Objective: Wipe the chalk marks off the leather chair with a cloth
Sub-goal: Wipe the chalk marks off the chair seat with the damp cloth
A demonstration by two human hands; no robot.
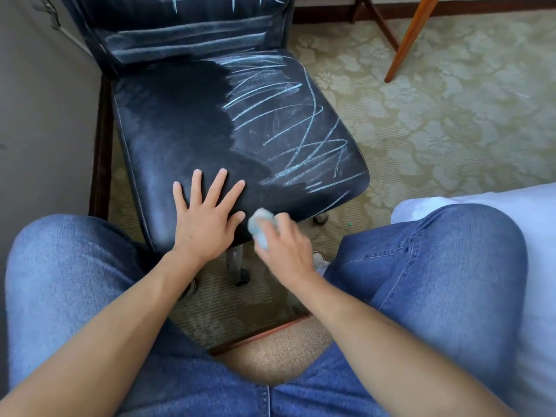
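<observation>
Right hand (284,248) is gripping a bunched pale blue cloth (261,225) at the seat's front edge. Left hand (207,215) is lying flat, fingers spread, on the dark leather chair (180,121). Chalk marks (288,121) are covering the seat's right half and the backrest.

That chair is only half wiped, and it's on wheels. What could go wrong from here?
1. The chair has casters; only the flat left hand steadies it, so a hard wipe may roll it away.
2. The cloth in the right hand looks chalky and might smear.
3. The backrest marks could be missed.
</observation>
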